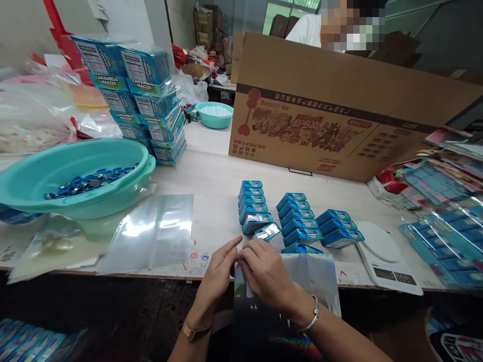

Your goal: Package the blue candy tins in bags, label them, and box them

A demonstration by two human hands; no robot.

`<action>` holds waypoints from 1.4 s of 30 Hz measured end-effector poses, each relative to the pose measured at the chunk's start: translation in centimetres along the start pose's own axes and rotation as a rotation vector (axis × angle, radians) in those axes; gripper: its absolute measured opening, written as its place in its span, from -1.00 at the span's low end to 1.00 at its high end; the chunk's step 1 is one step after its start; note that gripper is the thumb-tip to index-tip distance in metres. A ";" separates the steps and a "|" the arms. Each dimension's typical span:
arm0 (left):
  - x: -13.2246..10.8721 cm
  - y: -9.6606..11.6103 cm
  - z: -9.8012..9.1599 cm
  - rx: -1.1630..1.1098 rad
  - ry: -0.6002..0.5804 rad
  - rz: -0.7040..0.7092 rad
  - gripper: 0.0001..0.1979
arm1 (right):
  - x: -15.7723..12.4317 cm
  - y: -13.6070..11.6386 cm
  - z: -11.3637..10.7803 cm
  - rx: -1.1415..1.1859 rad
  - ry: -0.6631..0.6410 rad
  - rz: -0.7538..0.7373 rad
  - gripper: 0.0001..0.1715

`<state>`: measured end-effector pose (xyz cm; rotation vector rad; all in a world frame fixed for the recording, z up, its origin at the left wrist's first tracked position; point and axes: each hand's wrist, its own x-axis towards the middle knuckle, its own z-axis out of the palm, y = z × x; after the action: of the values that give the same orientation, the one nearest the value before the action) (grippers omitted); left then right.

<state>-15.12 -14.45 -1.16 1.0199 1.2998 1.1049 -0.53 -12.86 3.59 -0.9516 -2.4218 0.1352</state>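
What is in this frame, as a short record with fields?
Left hand: fingertips at the top corner of the holographic pouch; grip unclear
Right hand: grip closed over the pouch's top edge
Ahead: three rows of small blue boxes
Left side: teal basin holding blue caps; clear bags; stacked blue cartons
Right side: white scale
Behind: cardboard carton, another person beyond it

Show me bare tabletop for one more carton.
Free: the tabletop strip between the stacked cartons, the cardboard box and the rows of small blue boxes. Crowded: scale and packets right, basin and clear bags left; near edge, holographic bag in left hand and right hand.
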 end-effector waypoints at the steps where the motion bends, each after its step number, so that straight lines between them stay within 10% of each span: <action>1: 0.3 -0.2 0.0 -0.008 -0.012 0.003 -0.54 | 0.2 -0.2 -0.4 0.070 0.005 0.053 -0.76; 10: 1.8 -0.8 -1.9 0.173 0.227 0.105 -0.48 | 2.2 2.2 -2.8 0.877 0.181 0.735 -0.73; 15: 2.2 2.4 -1.9 -0.027 -0.146 0.222 -0.34 | 3.7 3.6 -2.1 0.980 0.253 0.802 -0.69; 29: 10.0 5.6 -0.8 0.579 0.006 0.340 -0.71 | 6.5 7.5 0.3 0.376 0.316 0.735 -0.80; 42: 12.9 3.4 0.1 0.733 0.033 0.289 -0.74 | 6.5 9.8 2.2 -0.020 0.174 0.640 -0.85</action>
<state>-15.55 -1.18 -0.36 1.7769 1.6681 0.8551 0.28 -1.10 1.82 -1.6433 -1.8890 0.2423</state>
